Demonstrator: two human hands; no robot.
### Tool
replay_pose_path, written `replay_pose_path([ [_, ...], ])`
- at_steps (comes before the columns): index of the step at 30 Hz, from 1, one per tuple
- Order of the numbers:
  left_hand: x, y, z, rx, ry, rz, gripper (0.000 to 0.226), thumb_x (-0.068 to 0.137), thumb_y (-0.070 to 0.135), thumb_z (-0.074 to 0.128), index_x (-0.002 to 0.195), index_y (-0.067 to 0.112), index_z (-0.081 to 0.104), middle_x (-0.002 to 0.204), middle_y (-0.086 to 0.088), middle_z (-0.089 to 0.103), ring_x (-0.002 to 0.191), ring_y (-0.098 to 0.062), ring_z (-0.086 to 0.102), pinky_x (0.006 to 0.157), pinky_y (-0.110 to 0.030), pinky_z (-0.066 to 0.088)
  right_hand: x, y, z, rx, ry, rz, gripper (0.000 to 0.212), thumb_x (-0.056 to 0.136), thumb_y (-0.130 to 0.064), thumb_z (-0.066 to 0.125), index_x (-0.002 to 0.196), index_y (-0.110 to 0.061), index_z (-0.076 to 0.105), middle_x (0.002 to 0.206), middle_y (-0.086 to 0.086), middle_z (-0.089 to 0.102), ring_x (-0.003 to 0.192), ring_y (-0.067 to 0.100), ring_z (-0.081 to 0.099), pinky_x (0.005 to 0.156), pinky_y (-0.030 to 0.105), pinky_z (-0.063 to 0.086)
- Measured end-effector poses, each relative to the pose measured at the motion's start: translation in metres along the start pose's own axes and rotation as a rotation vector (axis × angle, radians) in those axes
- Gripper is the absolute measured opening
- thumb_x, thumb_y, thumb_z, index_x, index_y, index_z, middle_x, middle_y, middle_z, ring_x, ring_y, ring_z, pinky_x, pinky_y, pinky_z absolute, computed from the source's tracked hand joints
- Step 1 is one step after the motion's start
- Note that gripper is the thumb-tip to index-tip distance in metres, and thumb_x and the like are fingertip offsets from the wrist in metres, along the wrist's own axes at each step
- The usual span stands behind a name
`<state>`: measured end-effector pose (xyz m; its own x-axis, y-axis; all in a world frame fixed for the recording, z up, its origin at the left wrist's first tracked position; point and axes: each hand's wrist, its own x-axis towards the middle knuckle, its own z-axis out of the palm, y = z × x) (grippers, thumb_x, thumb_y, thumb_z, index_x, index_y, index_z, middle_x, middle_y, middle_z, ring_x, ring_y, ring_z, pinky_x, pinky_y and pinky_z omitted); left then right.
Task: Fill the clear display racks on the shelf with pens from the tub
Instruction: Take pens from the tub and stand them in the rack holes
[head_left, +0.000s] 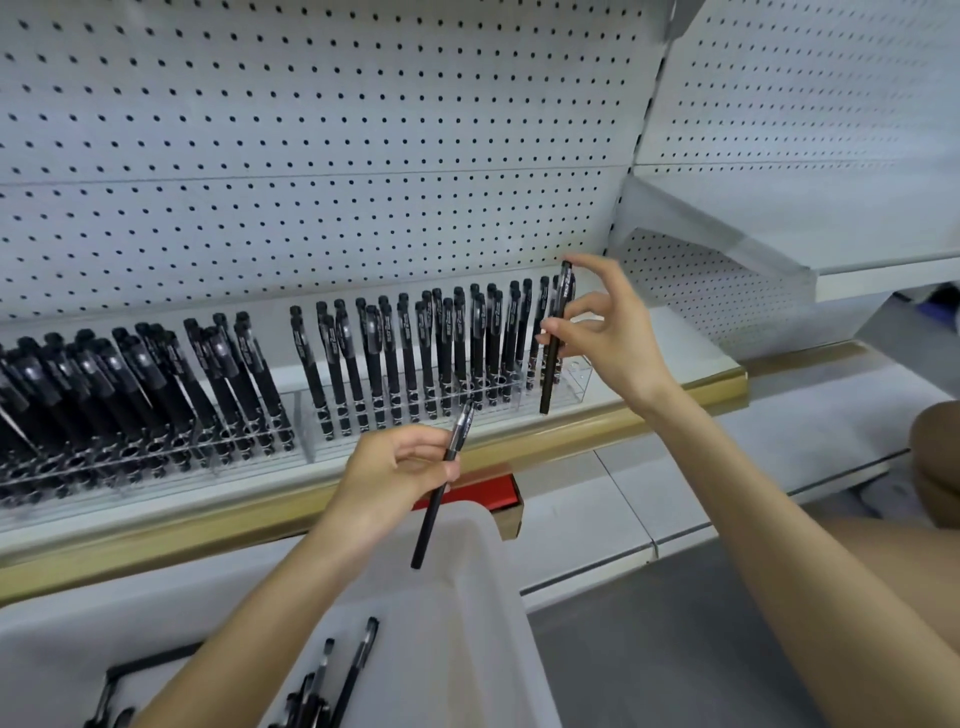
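Up at the shelf (649, 382), the right hand (610, 332) pinches a black pen (555, 338) upright by the right end of the clear rack (576, 376). Lower down, the left hand (395, 475) grips another pen (440, 488) above the tub (488, 597), where more pens (332, 686) lie.

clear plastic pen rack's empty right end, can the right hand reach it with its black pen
Probably yes. The right hand holds its black pen nearly upright at the empty right end of the clear plastic rack, nothing between them; the left hand sits lower, out of the way.
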<state>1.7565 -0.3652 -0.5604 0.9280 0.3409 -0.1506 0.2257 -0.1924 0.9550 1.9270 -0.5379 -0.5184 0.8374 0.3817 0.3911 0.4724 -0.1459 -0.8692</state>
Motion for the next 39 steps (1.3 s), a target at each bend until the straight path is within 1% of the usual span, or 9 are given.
replay_pose_path([
  [4,0.004,0.003,0.003,-0.013,0.050,0.006,0.016,0.081,0.011,0.073,0.093,0.022,0.071,0.088,0.004,0.071,0.087,-0.011,0.068,0.087,-0.029,0.051,0.009,0.001,0.001,0.063,0.133,-0.068,0.050,0.083,-0.004,0.071,0.122,-0.027,0.049,0.079,0.018,0.063,0.077,0.029,0.070,0.077,0.046,0.057],
  [6,0.008,0.005,0.006,0.027,0.082,0.043,0.016,0.081,0.013,0.074,0.091,0.024,0.069,0.088,0.007,0.071,0.085,-0.007,0.067,0.079,-0.022,0.050,0.014,0.000,0.002,0.052,0.183,-0.098,0.048,0.083,-0.007,0.072,0.116,-0.034,0.049,0.084,0.019,0.063,0.076,0.026,0.070,0.079,0.050,0.056],
  [10,0.012,0.008,0.008,0.116,0.119,0.086,0.012,0.078,0.021,0.077,0.082,0.026,0.067,0.084,0.014,0.069,0.070,0.007,0.063,0.059,-0.012,0.040,0.022,-0.002,0.002,-0.031,0.250,-0.183,0.051,0.081,-0.013,0.076,0.109,-0.044,0.048,0.086,-0.002,0.060,0.073,0.011,0.067,0.079,0.042,0.057],
  [14,0.012,0.003,0.008,0.008,0.069,0.058,0.008,0.080,0.013,0.074,0.076,0.019,0.070,0.077,0.005,0.072,0.079,-0.008,0.070,0.081,-0.031,0.052,0.021,0.007,0.007,-0.155,0.228,-0.254,0.052,0.080,-0.020,0.077,0.108,-0.050,0.045,0.085,-0.010,0.061,0.076,0.004,0.065,0.081,0.031,0.055],
  [17,0.012,-0.001,0.009,-0.084,0.041,0.006,0.004,0.083,0.008,0.070,0.086,0.011,0.068,0.079,-0.003,0.072,0.075,-0.018,0.073,0.081,-0.042,0.057,0.021,0.018,0.009,-0.143,0.239,-0.275,0.052,0.078,-0.020,0.078,0.107,-0.048,0.046,0.083,-0.011,0.062,0.078,0.008,0.064,0.080,0.028,0.054],
  [23,0.012,-0.007,0.008,-0.117,0.036,-0.019,0.004,0.084,0.006,0.068,0.087,0.008,0.067,0.081,-0.007,0.072,0.072,-0.018,0.073,0.070,-0.031,0.058,0.016,0.038,0.017,-0.176,0.120,-0.256,0.046,0.078,-0.013,0.078,0.111,-0.033,0.053,0.093,-0.014,0.058,0.080,0.011,0.063,0.075,0.017,0.052],
  [29,0.012,-0.009,0.008,-0.136,0.036,-0.019,0.005,0.085,0.004,0.068,0.089,0.006,0.066,0.083,-0.009,0.072,0.072,-0.018,0.073,0.066,-0.028,0.058,0.016,0.048,0.014,-0.299,0.079,-0.333,0.046,0.077,-0.013,0.078,0.116,-0.025,0.058,0.092,-0.004,0.058,0.081,0.010,0.059,0.074,0.024,0.053],
  [34,0.012,-0.008,0.010,-0.139,0.022,-0.025,0.005,0.085,0.005,0.067,0.090,0.006,0.066,0.085,-0.009,0.072,0.072,-0.016,0.073,0.060,-0.018,0.053,0.020,0.049,0.011,-0.365,0.039,-0.333,0.051,0.076,-0.015,0.078,0.118,-0.033,0.056,0.091,-0.005,0.052,0.076,0.010,0.046,0.070,0.019,0.041],
  [39,0.012,-0.007,0.011,-0.166,0.028,-0.029,0.005,0.086,0.005,0.066,0.090,0.007,0.066,0.086,-0.009,0.072,0.073,-0.017,0.073,0.063,-0.022,0.057,0.021,0.046,0.010,-0.371,0.017,-0.312,0.052,0.077,-0.017,0.078,0.121,-0.035,0.055,0.094,-0.003,0.052,0.076,0.005,0.044,0.071,0.017,0.039],
])
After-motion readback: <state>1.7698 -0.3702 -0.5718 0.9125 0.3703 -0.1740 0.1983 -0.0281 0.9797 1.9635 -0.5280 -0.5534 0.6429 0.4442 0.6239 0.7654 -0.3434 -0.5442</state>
